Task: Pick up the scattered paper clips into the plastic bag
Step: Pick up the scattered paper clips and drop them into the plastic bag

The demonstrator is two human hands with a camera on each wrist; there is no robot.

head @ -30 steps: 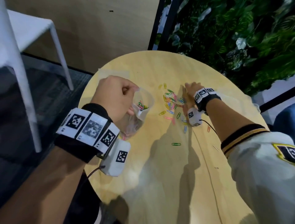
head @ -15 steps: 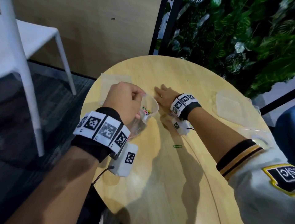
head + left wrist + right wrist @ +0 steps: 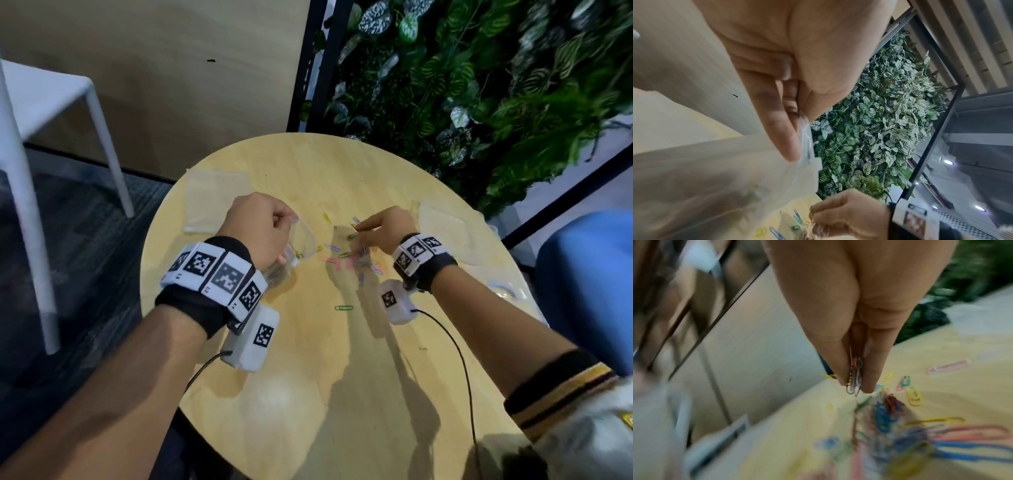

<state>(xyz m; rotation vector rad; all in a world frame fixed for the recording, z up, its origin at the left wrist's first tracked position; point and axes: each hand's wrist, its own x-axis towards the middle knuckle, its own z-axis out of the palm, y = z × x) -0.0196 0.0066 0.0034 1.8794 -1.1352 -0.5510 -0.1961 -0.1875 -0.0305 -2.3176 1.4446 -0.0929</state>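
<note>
My left hand (image 3: pixel 263 226) pinches the rim of a clear plastic bag (image 3: pixel 301 246) and holds it up above the round wooden table (image 3: pixel 308 377). The bag (image 3: pixel 725 178) hangs below my thumb in the left wrist view, with a few clips inside. My right hand (image 3: pixel 383 229) pinches a small bunch of coloured paper clips (image 3: pixel 856 378) between thumb and fingers, a little above the scattered pile of paper clips (image 3: pixel 356 262). More of the pile (image 3: pixel 900 426) lies blurred under the hand in the right wrist view. One green clip (image 3: pixel 343 307) lies alone nearer to me.
Other flat clear bags lie at the table's far left (image 3: pixel 215 202) and right (image 3: pixel 448 236). A white chair (image 3: pixel 51 113) stands on the left, a blue seat (image 3: pixel 589 284) on the right, and a plant wall (image 3: pixel 479 85) behind the table.
My right hand moved from the bag's mouth back right to the pile and now pinches a bunch of clips. My left hand still holds the bag.
</note>
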